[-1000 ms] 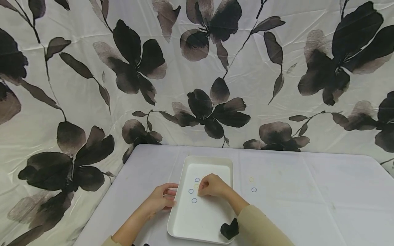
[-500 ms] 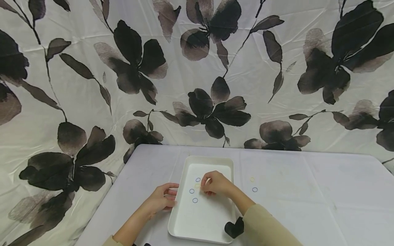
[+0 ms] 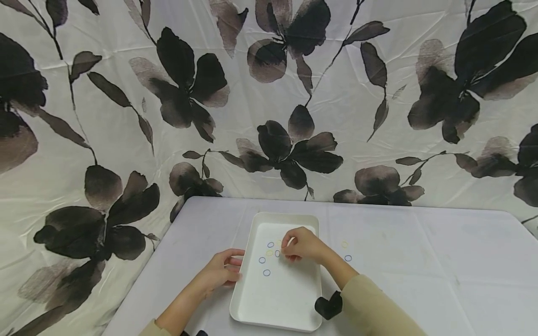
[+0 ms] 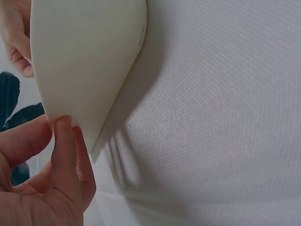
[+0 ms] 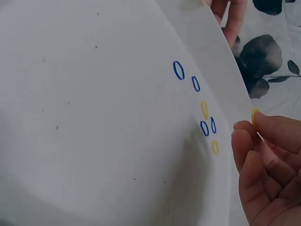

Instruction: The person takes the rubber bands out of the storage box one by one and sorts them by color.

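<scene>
In the right wrist view my right hand (image 5: 270,165) pinches a small yellow rubber band (image 5: 254,117) between thumb and fingertip. The head view has this right hand (image 3: 304,243) over the upper right of the white tray (image 3: 275,313). Small blue and yellow rubber bands lie spread in the tray, among them a blue band (image 3: 266,276) nearest me and a yellow band (image 3: 270,256) in the middle. My left hand (image 3: 220,270) holds the tray's left rim. Its fingertips (image 4: 62,129) press on the outer wall in the left wrist view.
Right of the tray, a yellow band (image 3: 344,247) and a blue band (image 3: 348,261) lie on the white-covered table (image 3: 420,270). A floral curtain (image 3: 235,102) hangs behind the table. A black strap piece (image 3: 329,306) is at the right sleeve (image 3: 374,308).
My right hand has moved up and to the right over the tray, uncovering a blue band next to the yellow one. The left hand has stayed at the rim.
</scene>
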Tool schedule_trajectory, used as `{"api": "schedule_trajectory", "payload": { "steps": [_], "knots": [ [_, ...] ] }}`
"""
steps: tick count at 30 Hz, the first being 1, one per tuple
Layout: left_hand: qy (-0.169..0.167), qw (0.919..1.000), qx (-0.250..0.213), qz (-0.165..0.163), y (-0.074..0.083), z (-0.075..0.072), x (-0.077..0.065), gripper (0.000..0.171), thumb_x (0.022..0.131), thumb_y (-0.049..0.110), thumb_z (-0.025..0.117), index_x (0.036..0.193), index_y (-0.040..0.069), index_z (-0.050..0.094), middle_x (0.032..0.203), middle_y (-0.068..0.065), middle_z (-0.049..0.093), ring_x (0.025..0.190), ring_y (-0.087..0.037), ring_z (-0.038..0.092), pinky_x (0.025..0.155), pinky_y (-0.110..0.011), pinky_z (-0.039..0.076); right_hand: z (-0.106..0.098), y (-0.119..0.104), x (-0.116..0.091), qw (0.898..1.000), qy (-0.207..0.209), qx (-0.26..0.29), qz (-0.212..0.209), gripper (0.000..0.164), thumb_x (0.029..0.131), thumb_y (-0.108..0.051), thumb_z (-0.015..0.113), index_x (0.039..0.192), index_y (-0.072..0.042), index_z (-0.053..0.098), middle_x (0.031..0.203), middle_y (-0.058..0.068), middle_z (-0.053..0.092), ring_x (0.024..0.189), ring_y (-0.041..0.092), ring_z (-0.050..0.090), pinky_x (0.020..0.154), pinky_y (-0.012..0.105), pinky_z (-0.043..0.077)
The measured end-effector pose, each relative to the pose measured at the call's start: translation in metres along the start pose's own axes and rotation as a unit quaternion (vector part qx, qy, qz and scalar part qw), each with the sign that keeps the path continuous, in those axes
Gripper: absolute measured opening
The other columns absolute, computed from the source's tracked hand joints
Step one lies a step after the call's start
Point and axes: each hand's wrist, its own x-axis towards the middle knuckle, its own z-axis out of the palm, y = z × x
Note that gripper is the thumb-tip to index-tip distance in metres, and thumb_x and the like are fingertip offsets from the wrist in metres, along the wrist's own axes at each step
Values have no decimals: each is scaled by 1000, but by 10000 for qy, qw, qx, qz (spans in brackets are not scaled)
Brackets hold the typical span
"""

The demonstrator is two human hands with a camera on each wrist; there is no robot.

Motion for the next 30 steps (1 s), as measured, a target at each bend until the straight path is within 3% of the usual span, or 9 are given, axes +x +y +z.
{"api": "schedule_trajectory", "payload": {
  "steps": [21,30],
  "knots": [
    [-118,9999,-3,-38,-6,0,1,59,72,-17,63,128,-5,47,102,-18,54,79,-21,56,63,-34,53,-35,5,-15,9983,118,565,122,8,78,0,68,83,6,64,63,4,60,58,14,61,60,30,55],
    [-120,9999,16,-61,0,-2,1,59,73,-15,63,129,-4,47,103,-16,55,81,-21,58,65,-33,53,-57,15,-20,9972,235,679,221,11,81,0,67,88,8,64,70,7,65,63,15,63,64,32,55]
  ]
}}
